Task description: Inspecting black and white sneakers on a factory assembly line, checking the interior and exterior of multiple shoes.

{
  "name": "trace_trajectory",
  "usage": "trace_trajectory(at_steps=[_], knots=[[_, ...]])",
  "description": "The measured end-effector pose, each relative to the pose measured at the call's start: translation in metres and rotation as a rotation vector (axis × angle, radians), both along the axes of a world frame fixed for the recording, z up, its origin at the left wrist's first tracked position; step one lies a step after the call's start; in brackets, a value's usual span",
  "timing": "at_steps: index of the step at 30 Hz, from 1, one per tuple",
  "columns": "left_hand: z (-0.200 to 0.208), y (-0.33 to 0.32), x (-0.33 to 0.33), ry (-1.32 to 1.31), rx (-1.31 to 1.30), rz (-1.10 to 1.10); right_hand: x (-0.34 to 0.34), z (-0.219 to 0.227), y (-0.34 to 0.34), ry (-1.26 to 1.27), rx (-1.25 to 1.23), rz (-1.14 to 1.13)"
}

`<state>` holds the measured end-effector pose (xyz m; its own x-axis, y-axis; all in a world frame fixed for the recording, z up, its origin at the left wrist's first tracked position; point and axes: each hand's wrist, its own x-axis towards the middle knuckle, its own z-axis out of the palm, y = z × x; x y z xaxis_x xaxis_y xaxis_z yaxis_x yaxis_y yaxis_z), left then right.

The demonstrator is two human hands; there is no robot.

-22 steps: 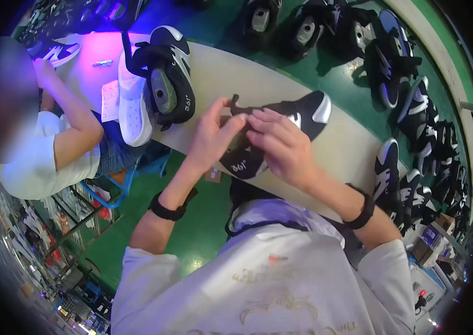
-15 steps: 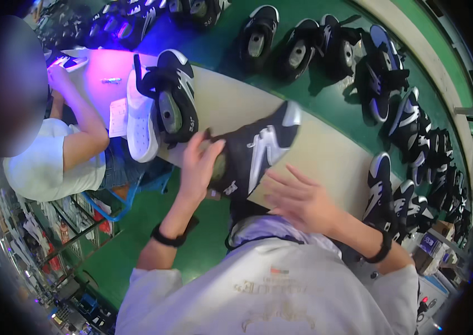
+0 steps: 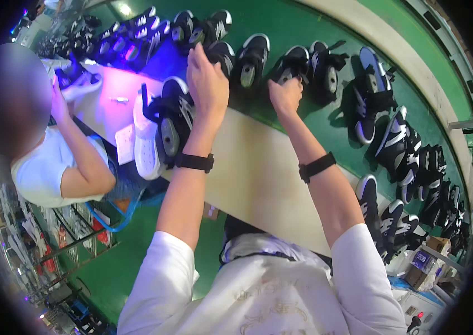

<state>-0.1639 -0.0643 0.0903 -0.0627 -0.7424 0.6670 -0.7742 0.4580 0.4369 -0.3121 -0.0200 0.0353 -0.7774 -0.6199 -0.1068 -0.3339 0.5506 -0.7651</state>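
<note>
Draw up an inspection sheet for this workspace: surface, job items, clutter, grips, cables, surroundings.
Surface: cream work surface, lit pinkish-purple at its far left end; green surface beyond it.
Job items: black-and-white shoes on the green surface, several showing grey inserts.
Clutter: white sole beside another shoe; paper slip; boxes at right.
Grips: left hand near a shoe, contact unclear; right hand at a shoe's opening, hold unclear.
Cables: nothing seen.
Surroundings: co-worker in a white top at left; racks at lower left; green floor.
</note>
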Motion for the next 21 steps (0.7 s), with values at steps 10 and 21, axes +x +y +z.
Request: trace_trajectory(at_steps=[10,21], knots=[[0.002,0.187,-0.013,0.325,0.831,-0.634,0.005,0.062,0.234,-0.495,-0.223,0.425],[-0.022,0.209,0.032,0.447,1.179,-0.488,0.003,0.070,0.263,-0.007,-0.374,1.049]])
